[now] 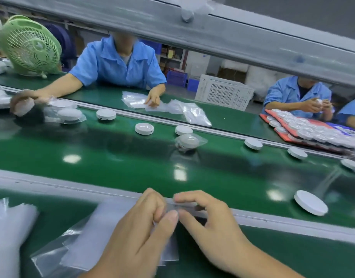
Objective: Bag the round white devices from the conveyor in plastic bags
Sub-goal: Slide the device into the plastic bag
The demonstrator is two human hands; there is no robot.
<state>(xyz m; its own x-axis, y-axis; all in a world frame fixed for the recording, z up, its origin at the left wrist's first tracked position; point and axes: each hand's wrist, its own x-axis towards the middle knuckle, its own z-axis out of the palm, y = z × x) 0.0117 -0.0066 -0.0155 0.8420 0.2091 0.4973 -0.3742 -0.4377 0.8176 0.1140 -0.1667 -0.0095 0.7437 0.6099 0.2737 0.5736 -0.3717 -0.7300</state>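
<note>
Clear plastic bag (170,251): its top edge is pinched between thumb and fingertips of the left hand (136,233) and right hand (210,223), at the near rail (72,189). Beyond, round white devices (310,202) lie scattered on the green conveyor (132,157).

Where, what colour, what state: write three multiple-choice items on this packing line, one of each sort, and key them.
1. Where does the nearest bare white device lie?
A. on the conveyor belt, right of the hands
B. in a cardboard box
C. on the floor

2. What colour is the fan at far left?
A. red
B. green
C. black

3. What are the left hand and right hand doing?
A. hanging idle
B. holding a device
C. pinching a plastic bag

Key: 1 A, it rests flat on the green belt; 2 B, its grille is pale green; 3 C, fingertips of both meet on the bag's top edge.
</note>
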